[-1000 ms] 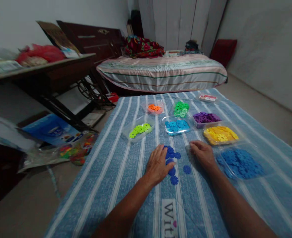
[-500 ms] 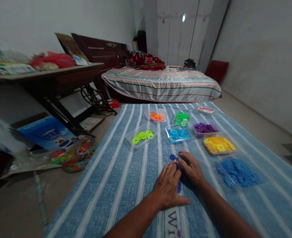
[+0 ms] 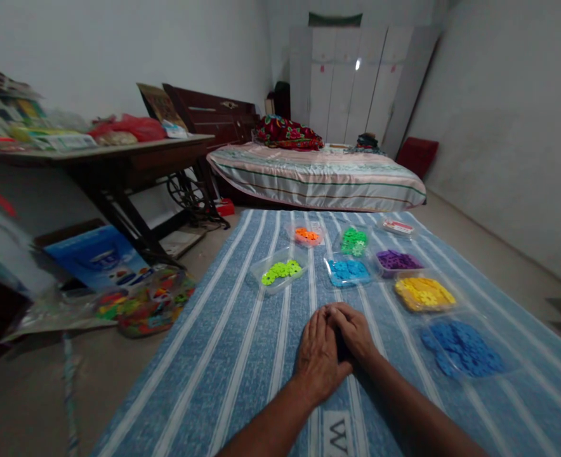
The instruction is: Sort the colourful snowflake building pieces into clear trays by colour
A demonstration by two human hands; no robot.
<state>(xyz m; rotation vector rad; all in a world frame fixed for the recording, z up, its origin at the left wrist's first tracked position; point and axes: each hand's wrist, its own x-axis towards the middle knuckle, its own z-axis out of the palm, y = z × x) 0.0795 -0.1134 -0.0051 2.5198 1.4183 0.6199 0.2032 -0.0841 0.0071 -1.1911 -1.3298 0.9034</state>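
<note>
My left hand (image 3: 319, 352) and my right hand (image 3: 354, 330) are cupped together on the striped blue cloth, fingertips meeting at the front. Dark blue flower-shaped plastic discs, visible a moment ago, are now hidden between and under the palms. Just beyond stands a clear tray of light blue discs (image 3: 348, 273). To its left sits a tray of lime green discs (image 3: 281, 271). On the right are a container of yellow discs (image 3: 426, 293) and one with a heap of blue discs (image 3: 464, 348).
Farther back are containers of orange discs (image 3: 308, 236), green discs (image 3: 354, 241) and purple discs (image 3: 397, 260), and a clear box (image 3: 398, 228). A striped cloth (image 3: 223, 355) covers the surface. A sewing-machine table (image 3: 142, 149) stands left, a bed (image 3: 318, 174) behind.
Both hands have drawn closer together over the dark blue discs, which no longer show. The camera view has tilted up slightly. The containers have stayed put.
</note>
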